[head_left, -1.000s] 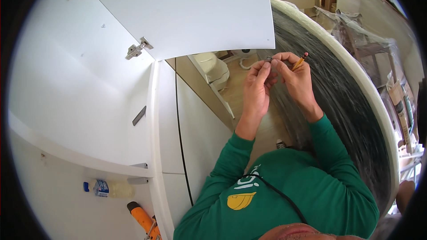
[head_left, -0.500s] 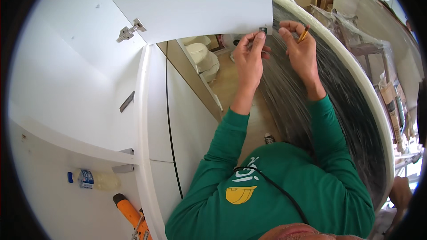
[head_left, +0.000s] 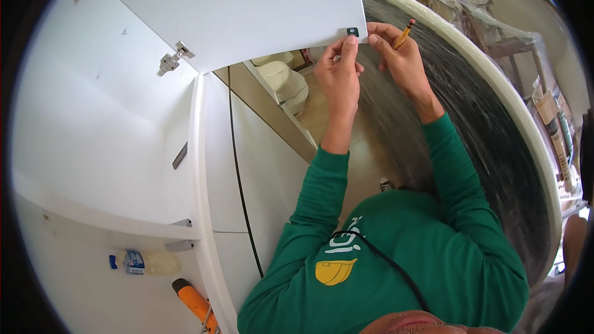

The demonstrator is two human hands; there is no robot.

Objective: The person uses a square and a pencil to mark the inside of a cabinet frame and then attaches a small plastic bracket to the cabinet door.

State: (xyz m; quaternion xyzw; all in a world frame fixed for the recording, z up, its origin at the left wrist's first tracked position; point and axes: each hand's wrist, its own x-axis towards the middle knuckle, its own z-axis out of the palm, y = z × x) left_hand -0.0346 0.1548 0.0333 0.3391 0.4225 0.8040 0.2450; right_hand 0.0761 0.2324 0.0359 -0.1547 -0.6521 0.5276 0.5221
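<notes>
A white cabinet door (head_left: 247,6) hangs open across the top of the view. Near its lower right corner is a small dark square piece (head_left: 352,31) with a light round centre. My left hand (head_left: 340,65) pinches that piece between thumb and fingertips, against the door face. At the door's right edge, my right hand (head_left: 399,52) has its fingers curled, with a yellow pencil (head_left: 404,34) tucked between them, its pink end sticking up. The right thumb and fingertips are by the door edge; part of the fingers lies behind it.
Metal hinges (head_left: 175,58) join the door to the white cabinet (head_left: 74,124). Inside lie a plastic bottle (head_left: 145,262) and an orange power tool (head_left: 195,303). A black cable (head_left: 238,179) runs down the cabinet front. On the right curves a plastic-covered dark surface (head_left: 482,105) with a pale rim.
My view has shifted, so the door shows lower and further left. The right hand has come from beside the door to its edge. The left hand stays at the dark piece.
</notes>
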